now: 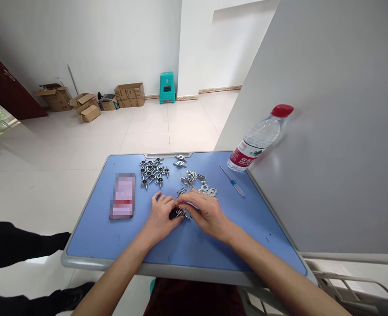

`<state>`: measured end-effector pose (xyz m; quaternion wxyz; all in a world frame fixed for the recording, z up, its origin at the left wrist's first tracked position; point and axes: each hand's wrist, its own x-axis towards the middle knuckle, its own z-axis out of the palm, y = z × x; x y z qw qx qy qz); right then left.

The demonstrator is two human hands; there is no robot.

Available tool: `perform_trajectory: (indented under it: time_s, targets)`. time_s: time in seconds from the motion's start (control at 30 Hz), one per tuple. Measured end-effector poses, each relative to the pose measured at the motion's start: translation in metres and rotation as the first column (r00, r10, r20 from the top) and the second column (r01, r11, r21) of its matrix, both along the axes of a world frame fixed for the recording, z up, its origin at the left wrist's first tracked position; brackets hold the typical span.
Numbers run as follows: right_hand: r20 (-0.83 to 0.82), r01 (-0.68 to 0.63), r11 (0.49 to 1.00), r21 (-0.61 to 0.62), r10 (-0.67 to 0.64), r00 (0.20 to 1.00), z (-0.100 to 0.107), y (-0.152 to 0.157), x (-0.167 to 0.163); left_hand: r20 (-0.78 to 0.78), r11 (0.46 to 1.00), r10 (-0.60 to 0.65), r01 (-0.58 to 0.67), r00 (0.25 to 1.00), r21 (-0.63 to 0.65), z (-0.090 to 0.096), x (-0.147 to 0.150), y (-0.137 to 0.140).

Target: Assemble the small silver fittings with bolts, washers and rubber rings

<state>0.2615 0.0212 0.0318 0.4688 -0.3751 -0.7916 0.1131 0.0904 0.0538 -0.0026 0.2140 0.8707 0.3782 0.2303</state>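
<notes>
1 metal part (182, 213) between the hands, low over a grey-rimmed blue desk (200, 252); long axis partly hidden, visible shank pointing right and slightly nearward. Left hand (161, 216): thumb and fingers closed about the part. Right hand (208, 214): thumb and fingertips bent over the part; whether they grip anything cannot be told. Left of the part, a phone (124, 195). Far beyond the part, pale floor tiles (146, 136), 1 teal stool (167, 87) and cardboard boxes (130, 96).

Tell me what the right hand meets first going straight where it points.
The right hand would likely meet the left hand first; they nearly meet in the picture, though depth is unclear.
</notes>
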Motion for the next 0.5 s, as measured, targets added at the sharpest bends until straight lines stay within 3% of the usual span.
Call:
perform_trajectory:
  time_s: [0.27, 0.5]
  targets:
    - [0.05, 0.003, 0.998, 0.068, -0.006, 0.999, 0.0017, 0.0017, -0.0028, 0.005, 1.0, -0.012, 0.012, 1.0, 0.018, -0.0028, -0.0003, -0.0002]
    - [0.118, 0.133, 0.979, 0.156, -0.153, 0.981, -0.0032, 0.0024, -0.0086, 0.022, 0.999, -0.02, 0.019, 1.0, 0.041, -0.0061, 0.0008, 0.0006]
